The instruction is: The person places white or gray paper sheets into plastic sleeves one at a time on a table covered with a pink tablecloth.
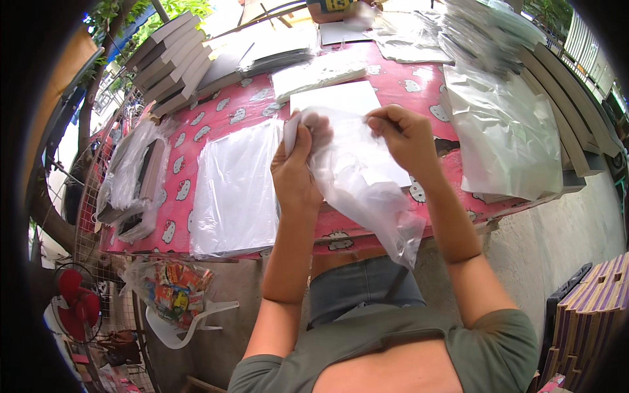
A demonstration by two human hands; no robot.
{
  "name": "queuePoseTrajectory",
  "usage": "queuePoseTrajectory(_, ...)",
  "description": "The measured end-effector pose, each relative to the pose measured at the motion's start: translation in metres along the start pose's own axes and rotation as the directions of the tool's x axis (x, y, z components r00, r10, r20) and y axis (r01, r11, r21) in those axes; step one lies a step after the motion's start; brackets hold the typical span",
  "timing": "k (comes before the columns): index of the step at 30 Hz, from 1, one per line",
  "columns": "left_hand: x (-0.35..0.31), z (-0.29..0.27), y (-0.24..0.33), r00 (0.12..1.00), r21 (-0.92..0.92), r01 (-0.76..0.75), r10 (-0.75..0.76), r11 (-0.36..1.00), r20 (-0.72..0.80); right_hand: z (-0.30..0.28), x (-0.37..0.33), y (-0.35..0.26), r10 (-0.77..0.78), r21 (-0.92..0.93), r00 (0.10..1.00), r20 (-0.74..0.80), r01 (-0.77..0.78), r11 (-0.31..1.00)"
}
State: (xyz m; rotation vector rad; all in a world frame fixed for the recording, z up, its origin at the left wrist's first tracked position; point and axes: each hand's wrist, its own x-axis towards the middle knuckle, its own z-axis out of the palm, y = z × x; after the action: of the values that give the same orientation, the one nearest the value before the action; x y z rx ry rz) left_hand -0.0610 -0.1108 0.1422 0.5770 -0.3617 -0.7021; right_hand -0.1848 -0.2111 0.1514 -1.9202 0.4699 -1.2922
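A thin clear plastic bag (354, 173) hangs loosely between my two hands above the near middle of the table. My left hand (296, 167) grips its left side, the thumb pressed toward the fingers, which show blurred through the film. At the bag's upper right edge my right hand (405, 137) pinches the film between thumb and fingertips. The bag's lower corner droops past the table's front edge. Behind and below it lies a flat white sheet or board (337, 97), partly covered by the bag. Left of my left hand rests a plastic-wrapped white stack (237, 187).
The table wears a pink patterned cover (223, 111). Thick grey-edged slabs (171, 62) are piled far left; wrapped ones (134, 173) lie nearer. Clear bags (508, 137) cover the right side. Across the table a person (337, 10) sits. A white chair (187, 327) stands below left.
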Motion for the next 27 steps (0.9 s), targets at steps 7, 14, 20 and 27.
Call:
queuePoseTrajectory(7, -0.014, -0.013, -0.001, 0.982, 0.211, -0.174, 0.185, 0.962, -0.032, 0.012, -0.014, 0.016, -0.222, -0.200, 0.964, -0.145, 0.191, 0.961)
queuePoseTrajectory(14, -0.034, -0.051, -0.006, 0.823, 0.742, 0.018, -0.431, 0.670, 0.369, -0.003, -0.043, 0.013, 0.210, 0.860, 0.929, 0.304, -0.363, 0.359)
queuePoseTrajectory(20, -0.024, -0.077, 0.018, 0.906, 0.333, 0.344, -0.404, 0.878, 0.128, -0.032, -0.068, 0.020, 0.268, 0.189, 0.626, 0.732, -0.565, 0.803)
queuePoseTrajectory(27, -0.014, -0.120, 0.028, 0.593, 0.395, 0.108, -0.378, 0.912, 0.711, -0.034, -0.077, 0.008, 0.163, 0.105, 0.379, 0.911, -0.595, 0.796)
